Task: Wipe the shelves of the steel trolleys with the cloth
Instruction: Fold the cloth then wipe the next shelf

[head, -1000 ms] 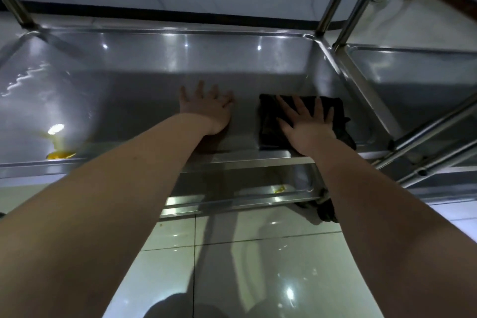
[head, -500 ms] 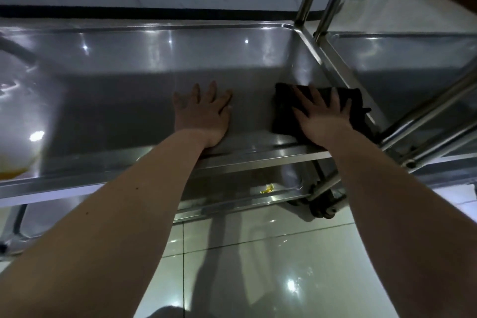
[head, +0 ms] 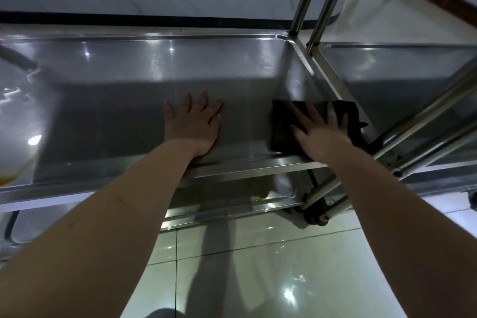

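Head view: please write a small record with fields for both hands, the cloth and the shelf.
left hand: flat on the bare shelf, fingers straight, holds nothing
right hand: flat on the cloth, fingers spread, presses it down
cloth: dark, near the right front corner of the shelf
shelf: shiny steel, raised rim
lower shelf: partly visible beneath
second trolley: directly to the right

Glossy steel shelf (head: 129,90), matt dark cloth (head: 284,126), shiny floor tiles (head: 296,266)
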Motion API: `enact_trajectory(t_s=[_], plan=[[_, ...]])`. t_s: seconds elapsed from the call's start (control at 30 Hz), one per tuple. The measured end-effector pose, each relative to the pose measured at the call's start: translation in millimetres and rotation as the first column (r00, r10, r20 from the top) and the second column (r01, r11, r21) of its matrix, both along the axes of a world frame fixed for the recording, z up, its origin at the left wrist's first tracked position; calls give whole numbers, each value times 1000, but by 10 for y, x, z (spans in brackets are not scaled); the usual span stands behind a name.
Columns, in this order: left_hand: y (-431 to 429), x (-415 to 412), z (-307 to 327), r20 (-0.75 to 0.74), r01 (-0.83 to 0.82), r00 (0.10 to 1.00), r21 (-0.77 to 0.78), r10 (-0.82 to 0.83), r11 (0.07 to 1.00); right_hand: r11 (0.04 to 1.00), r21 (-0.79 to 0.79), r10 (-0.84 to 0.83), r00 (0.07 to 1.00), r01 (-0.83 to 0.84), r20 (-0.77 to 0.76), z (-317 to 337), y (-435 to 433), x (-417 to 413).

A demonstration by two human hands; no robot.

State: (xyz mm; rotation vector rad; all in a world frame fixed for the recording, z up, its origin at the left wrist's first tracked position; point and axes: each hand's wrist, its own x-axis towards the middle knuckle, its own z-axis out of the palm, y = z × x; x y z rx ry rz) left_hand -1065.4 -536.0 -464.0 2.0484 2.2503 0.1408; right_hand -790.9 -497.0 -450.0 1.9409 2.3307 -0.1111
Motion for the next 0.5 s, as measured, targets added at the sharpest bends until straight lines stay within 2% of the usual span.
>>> enact_trajectory(t_s=[0.07,0.13,0.37,0.5], plan=[[-14,-17,-30,-16,-25,1000,25,26,999,990,45,134,991,-132,-23,-89,-175,-161],[-21,-32,-55,-51,-64,997,39,66,997,979,55,199,979,-197,-50,-127,-169,-263],[8,-51,-81,-63,-62,996,10,63,998,990,50,135,982,-129,-129,-70,792,-1102],[13,-40,-75,-49,-66,997,7,66,998,994,34,108,984,-104,-140,-12,954,-1319]])
